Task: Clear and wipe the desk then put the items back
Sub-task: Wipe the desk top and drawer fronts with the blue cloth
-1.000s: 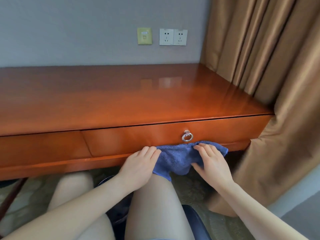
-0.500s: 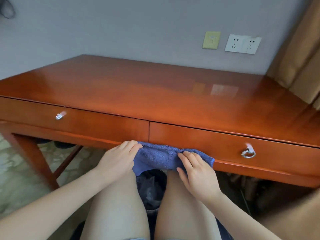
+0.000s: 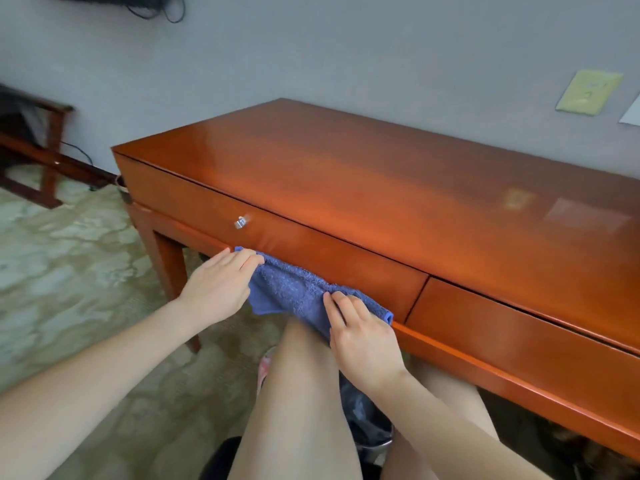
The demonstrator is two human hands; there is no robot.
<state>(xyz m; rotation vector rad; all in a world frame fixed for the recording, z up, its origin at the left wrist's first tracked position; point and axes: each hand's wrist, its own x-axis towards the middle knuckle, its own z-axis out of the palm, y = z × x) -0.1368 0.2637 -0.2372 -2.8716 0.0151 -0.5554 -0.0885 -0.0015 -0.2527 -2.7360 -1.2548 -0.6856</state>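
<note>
A glossy reddish wooden desk fills the middle of the head view, its top bare. A blue towel cloth lies against the lower front rail, under the left drawer. My left hand presses the cloth's left end with straight fingers. My right hand presses its right end, fingers flat on the fabric. The left drawer's metal pull sits just above the left hand.
My bare knees are under the desk front, with a bin holding a dark liner between them. A dark wooden rack stands at the far left on patterned carpet. A yellow wall plate is on the grey wall.
Both hands and the cloth have slid left along the desk's lower front rail, from under the right drawer to under the left drawer. The view has turned left with them.
</note>
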